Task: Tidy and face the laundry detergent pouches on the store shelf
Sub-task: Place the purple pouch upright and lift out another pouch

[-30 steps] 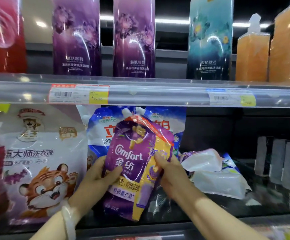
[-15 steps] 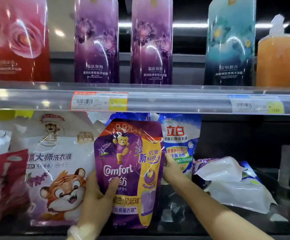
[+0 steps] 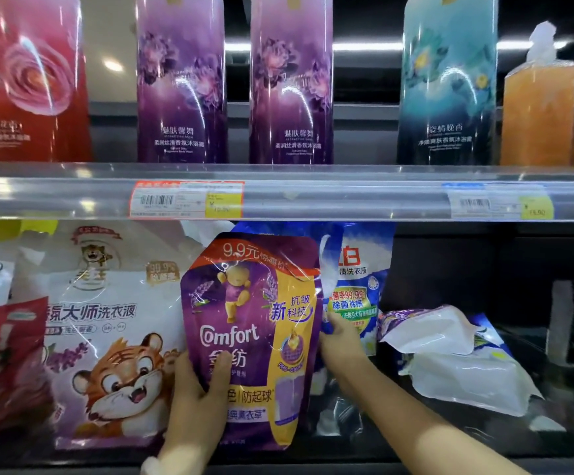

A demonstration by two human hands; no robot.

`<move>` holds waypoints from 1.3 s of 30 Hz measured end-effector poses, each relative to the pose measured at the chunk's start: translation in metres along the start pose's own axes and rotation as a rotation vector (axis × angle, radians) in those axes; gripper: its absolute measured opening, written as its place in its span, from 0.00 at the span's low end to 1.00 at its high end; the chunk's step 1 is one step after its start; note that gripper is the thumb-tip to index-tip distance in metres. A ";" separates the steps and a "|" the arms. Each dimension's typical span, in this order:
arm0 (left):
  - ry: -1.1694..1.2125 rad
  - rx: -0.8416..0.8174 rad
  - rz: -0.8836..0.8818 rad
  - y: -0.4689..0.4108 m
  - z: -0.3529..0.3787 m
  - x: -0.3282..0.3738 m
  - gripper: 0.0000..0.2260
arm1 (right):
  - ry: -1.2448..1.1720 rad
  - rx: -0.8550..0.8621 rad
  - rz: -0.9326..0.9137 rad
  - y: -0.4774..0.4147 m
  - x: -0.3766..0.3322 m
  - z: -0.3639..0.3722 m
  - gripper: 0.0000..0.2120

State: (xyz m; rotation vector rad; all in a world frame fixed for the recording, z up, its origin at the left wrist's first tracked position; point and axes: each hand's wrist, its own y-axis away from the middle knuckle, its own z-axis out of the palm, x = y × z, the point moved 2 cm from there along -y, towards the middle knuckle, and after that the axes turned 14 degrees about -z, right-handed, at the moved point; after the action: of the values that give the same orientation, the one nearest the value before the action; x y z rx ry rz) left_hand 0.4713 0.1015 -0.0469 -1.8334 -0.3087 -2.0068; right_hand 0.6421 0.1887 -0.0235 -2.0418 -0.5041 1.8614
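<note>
A purple Comfort pouch point(image 3: 244, 323) stands upright on the lower shelf, label facing me. My left hand point(image 3: 198, 402) grips its lower left edge, thumb across the front. My right hand point(image 3: 338, 341) holds the pouch's right edge, its fingers tucked behind. A blue and white detergent pouch point(image 3: 357, 289) stands just behind and to the right. Left of the Comfort pouch stands a large white pouch with a tiger cub point(image 3: 107, 330). To the right, several pouches lie flat in a crumpled heap point(image 3: 450, 358).
Red pouches point(image 3: 8, 365) crowd the far left of the lower shelf. The upper shelf rail point(image 3: 313, 193) with price tags runs just above the pouch tops. Tall red, purple and teal bottles point(image 3: 292, 80) and orange refill pouches point(image 3: 539, 111) stand on the shelf above. Dark items sit at far right.
The Comfort pouch went from tilted to upright and facing front. My left hand slid down to its lower left edge. My right hand stayed at its right edge.
</note>
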 end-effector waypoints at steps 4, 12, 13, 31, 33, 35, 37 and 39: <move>-0.031 0.001 -0.008 0.000 0.004 -0.002 0.11 | -0.081 0.212 -0.021 -0.004 0.009 -0.040 0.12; -0.055 -0.117 -0.037 -0.002 0.032 0.000 0.09 | 0.048 0.363 -0.081 -0.014 0.015 -0.097 0.16; -0.066 -0.140 -0.043 -0.002 0.036 0.001 0.09 | 0.076 0.353 -0.085 -0.013 0.014 -0.099 0.17; -0.253 -0.201 0.188 -0.024 0.027 -0.028 0.57 | 0.162 -0.216 -0.057 0.057 -0.001 -0.001 0.31; -0.216 -0.132 0.125 -0.037 0.025 -0.030 0.60 | 0.149 -0.174 -0.043 0.047 0.005 0.010 0.32; -0.289 -0.071 0.135 -0.047 0.026 -0.028 0.62 | 0.197 -0.119 -0.039 0.038 0.010 0.022 0.33; -0.376 -0.045 0.119 -0.056 0.032 -0.026 0.64 | 0.198 -0.082 -0.047 0.032 0.013 0.029 0.34; -0.414 -0.020 0.063 -0.066 0.037 -0.028 0.67 | 0.192 -0.077 -0.054 0.029 0.012 0.033 0.34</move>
State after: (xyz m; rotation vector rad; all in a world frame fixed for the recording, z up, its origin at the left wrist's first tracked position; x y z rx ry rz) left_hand 0.4771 0.1804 -0.0632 -2.2345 -0.3419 -1.5808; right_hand 0.6117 0.1690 -0.0506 -2.2063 -0.5810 1.6171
